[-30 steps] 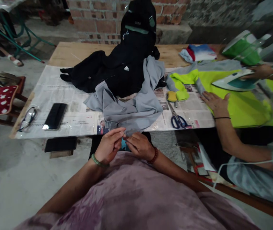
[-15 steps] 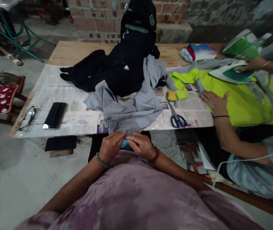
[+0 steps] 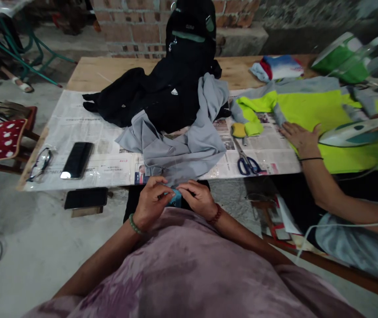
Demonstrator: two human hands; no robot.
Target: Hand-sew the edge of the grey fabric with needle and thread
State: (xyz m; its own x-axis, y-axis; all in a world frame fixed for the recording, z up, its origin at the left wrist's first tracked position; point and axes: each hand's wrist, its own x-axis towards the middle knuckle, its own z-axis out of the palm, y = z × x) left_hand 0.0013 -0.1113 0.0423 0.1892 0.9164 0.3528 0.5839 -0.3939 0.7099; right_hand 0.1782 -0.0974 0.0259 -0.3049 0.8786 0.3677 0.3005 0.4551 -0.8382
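My left hand point(image 3: 152, 199) and my right hand point(image 3: 199, 198) meet in front of my body, at the near edge of the table. Both have thumb and fingers pinched together; whatever is between them is too small to make out. Just beyond my fingertips the lower edge of a grey garment point(image 3: 182, 154) hangs toward me off the table. The garment lies crumpled, partly over a black garment point(image 3: 145, 99) with a white logo. A bit of blue point(image 3: 175, 198) shows below and between my hands.
A co-worker's hand point(image 3: 303, 137) presses a yellow-green garment point(image 3: 308, 106) at the right, near an iron point(image 3: 351, 132). Scissors point(image 3: 247, 164), a yellow object point(image 3: 238, 130), a phone point(image 3: 77, 160) and glasses point(image 3: 39, 164) lie on newspaper. A black backpack point(image 3: 190, 39) stands behind.
My left hand has lifted slightly and its fingers have opened out a little from the earlier curl. The co-worker's iron has moved right and toward the near side.
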